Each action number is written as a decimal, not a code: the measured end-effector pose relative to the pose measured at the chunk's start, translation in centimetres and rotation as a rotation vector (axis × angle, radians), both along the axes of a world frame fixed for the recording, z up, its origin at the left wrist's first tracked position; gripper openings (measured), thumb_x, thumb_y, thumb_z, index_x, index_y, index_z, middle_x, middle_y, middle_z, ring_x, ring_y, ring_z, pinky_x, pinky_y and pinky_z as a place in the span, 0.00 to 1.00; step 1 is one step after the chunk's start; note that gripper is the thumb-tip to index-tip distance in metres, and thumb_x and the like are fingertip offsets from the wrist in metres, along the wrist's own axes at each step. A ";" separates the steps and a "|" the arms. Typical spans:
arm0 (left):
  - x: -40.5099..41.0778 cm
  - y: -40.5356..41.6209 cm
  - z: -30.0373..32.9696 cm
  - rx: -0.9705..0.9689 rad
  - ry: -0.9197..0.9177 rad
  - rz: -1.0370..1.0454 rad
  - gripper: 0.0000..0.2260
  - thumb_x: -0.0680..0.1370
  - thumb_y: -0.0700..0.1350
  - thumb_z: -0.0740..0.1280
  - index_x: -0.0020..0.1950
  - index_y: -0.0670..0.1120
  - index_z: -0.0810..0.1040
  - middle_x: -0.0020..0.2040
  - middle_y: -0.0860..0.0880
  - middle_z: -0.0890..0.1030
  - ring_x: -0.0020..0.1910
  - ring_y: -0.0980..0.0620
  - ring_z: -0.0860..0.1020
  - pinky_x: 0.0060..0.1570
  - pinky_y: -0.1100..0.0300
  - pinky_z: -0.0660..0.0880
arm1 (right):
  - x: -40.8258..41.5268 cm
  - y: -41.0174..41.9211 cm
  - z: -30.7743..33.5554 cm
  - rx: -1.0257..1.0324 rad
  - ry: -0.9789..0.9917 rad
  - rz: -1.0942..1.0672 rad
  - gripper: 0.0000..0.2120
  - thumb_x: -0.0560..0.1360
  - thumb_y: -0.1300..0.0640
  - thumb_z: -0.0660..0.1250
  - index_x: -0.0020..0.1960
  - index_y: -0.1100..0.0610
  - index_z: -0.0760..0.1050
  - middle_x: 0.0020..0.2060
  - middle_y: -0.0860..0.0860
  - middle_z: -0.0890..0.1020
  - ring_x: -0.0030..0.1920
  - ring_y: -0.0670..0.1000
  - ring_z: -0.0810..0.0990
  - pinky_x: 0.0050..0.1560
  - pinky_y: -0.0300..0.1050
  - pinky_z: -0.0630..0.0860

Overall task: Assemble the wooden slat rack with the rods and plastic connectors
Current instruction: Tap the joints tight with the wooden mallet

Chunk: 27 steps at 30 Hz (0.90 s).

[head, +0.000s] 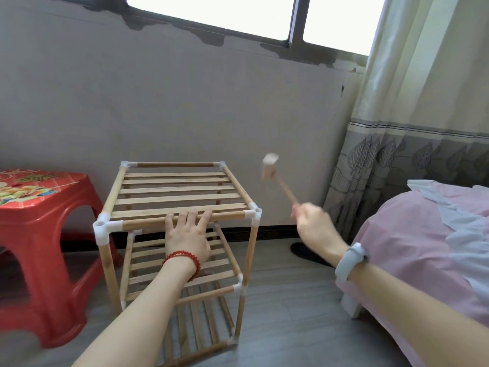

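Observation:
A three-tier wooden slat rack [174,192] stands on the floor, its rods joined by white plastic connectors [105,225] at the corners. My left hand [188,231] rests on the front rod of the top tier, fingers laid over it onto the slats. My right hand [312,221] grips the handle of a small wooden mallet [271,169], which is raised and blurred to the right of the rack's top right corner connector [254,211].
A red plastic stool [39,215] stands close to the rack's left. A bed with pink bedding [412,247] fills the right side, with a curtain [412,128] behind it. A dark slipper [304,251] lies on the grey floor near the wall.

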<state>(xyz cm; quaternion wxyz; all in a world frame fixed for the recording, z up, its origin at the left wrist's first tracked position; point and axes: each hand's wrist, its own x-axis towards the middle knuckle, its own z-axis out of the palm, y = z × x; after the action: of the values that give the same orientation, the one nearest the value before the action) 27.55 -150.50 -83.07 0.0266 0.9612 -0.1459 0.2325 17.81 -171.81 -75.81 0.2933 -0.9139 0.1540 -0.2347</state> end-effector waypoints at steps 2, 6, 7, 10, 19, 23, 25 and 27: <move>-0.1 -0.2 0.0 0.006 0.005 0.002 0.29 0.78 0.51 0.58 0.76 0.56 0.48 0.72 0.49 0.60 0.72 0.47 0.56 0.73 0.45 0.47 | -0.1 0.2 2.2 0.114 -0.328 0.002 0.13 0.82 0.53 0.53 0.45 0.58 0.71 0.33 0.52 0.75 0.39 0.57 0.75 0.42 0.47 0.68; -0.1 0.0 0.1 0.006 0.005 0.001 0.30 0.78 0.51 0.58 0.76 0.55 0.48 0.72 0.49 0.60 0.72 0.46 0.56 0.73 0.45 0.47 | -1.3 2.3 -3.0 0.007 0.052 -0.079 0.13 0.82 0.53 0.50 0.50 0.60 0.69 0.37 0.53 0.75 0.38 0.55 0.70 0.39 0.47 0.63; -0.2 0.1 0.1 0.009 0.010 -0.004 0.30 0.78 0.51 0.58 0.76 0.55 0.48 0.72 0.49 0.60 0.72 0.46 0.56 0.72 0.45 0.47 | -1.5 2.3 -4.5 -0.049 0.273 -0.053 0.14 0.82 0.52 0.50 0.52 0.60 0.70 0.41 0.55 0.77 0.41 0.56 0.72 0.42 0.46 0.65; -0.3 0.0 -0.1 0.012 -0.006 -0.003 0.30 0.78 0.51 0.58 0.76 0.55 0.47 0.72 0.48 0.60 0.72 0.46 0.56 0.73 0.45 0.47 | -0.4 0.7 -2.4 0.016 0.117 -0.048 0.15 0.82 0.54 0.51 0.51 0.60 0.75 0.45 0.57 0.78 0.49 0.59 0.76 0.46 0.46 0.68; -0.6 0.0 -0.3 0.022 -0.010 -0.010 0.32 0.77 0.51 0.59 0.76 0.55 0.46 0.72 0.48 0.59 0.72 0.46 0.56 0.72 0.44 0.46 | -1.1 1.4 -4.1 -0.149 0.357 -0.036 0.14 0.82 0.52 0.50 0.55 0.59 0.70 0.49 0.57 0.78 0.49 0.59 0.75 0.44 0.45 0.66; -0.2 0.0 -0.3 0.043 -0.002 -0.002 0.32 0.77 0.51 0.59 0.76 0.55 0.45 0.72 0.47 0.58 0.72 0.45 0.55 0.72 0.44 0.46 | -0.4 0.5 2.0 0.106 -0.290 -0.012 0.13 0.82 0.55 0.51 0.51 0.61 0.70 0.35 0.53 0.75 0.37 0.54 0.74 0.36 0.44 0.67; -0.2 -0.1 -0.3 0.043 -0.003 0.008 0.33 0.77 0.52 0.59 0.76 0.55 0.44 0.72 0.47 0.58 0.72 0.45 0.55 0.72 0.44 0.46 | -1.0 1.1 0.9 0.110 -0.325 -0.061 0.10 0.82 0.56 0.51 0.49 0.60 0.66 0.31 0.51 0.71 0.32 0.54 0.71 0.31 0.40 0.64; -0.3 0.1 -0.3 0.043 -0.002 0.001 0.34 0.76 0.52 0.60 0.77 0.55 0.44 0.72 0.47 0.57 0.73 0.45 0.54 0.72 0.44 0.45 | -1.3 1.8 -2.9 -0.025 0.126 -0.074 0.10 0.82 0.55 0.50 0.50 0.60 0.66 0.39 0.55 0.75 0.40 0.58 0.73 0.38 0.43 0.67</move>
<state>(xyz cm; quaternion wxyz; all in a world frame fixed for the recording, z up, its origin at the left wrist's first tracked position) 27.22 -150.37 -83.41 0.0057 0.9615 -0.1502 0.2301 16.48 -170.00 -78.73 0.2626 -0.9241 0.2029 -0.1893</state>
